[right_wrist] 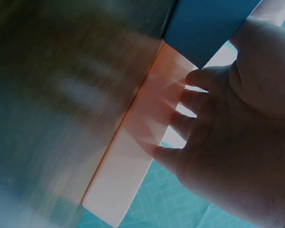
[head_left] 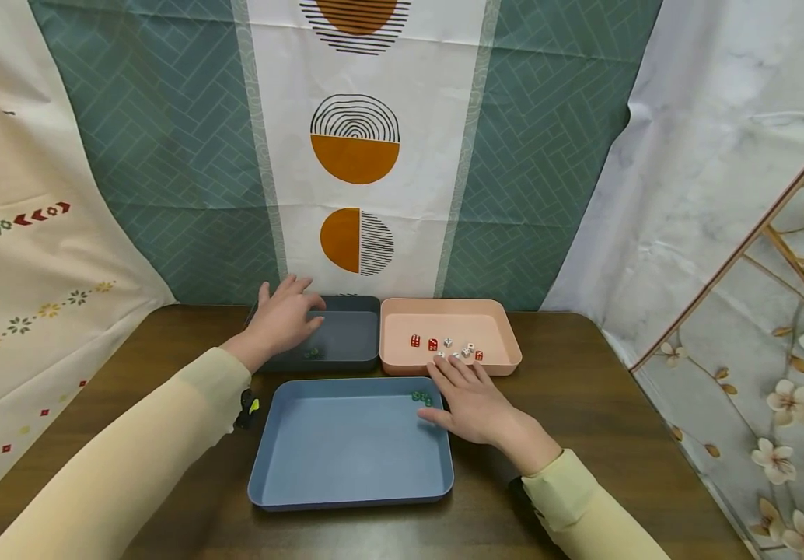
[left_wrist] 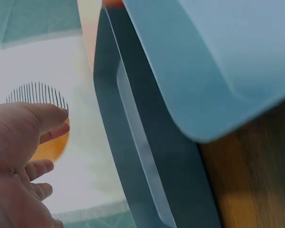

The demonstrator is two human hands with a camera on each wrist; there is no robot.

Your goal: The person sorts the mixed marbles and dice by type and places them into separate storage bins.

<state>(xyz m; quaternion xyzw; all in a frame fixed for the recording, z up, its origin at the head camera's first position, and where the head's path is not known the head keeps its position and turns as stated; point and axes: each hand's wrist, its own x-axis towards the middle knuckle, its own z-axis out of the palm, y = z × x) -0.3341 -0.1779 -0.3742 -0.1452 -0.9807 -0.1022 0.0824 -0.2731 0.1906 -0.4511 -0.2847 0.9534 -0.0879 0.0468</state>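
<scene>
My left hand (head_left: 279,320) is raised over the left part of the dark grey tray (head_left: 367,330), its fingers loosely spread with nothing seen between them. Green dice (head_left: 312,353) lie near that tray's front edge. My right hand (head_left: 470,404) reaches across the right edge of the blue tray (head_left: 353,498), fingers straight, tips at the front rim of the pink tray (head_left: 437,311); whether they touch it I cannot tell. Several green dice (head_left: 421,397) sit in the blue tray's back right corner, beside my right thumb. Inside the pink tray are red dice (head_left: 433,344) and white dice (head_left: 447,342).
The trays stand on a brown wooden table (head_left: 584,404): grey and pink side by side at the back, blue in front. A patterned cloth (head_left: 542,155) hangs behind the table. Floral fabric (head_left: 759,373) hangs on the right and a cream cloth (head_left: 38,257) on the left.
</scene>
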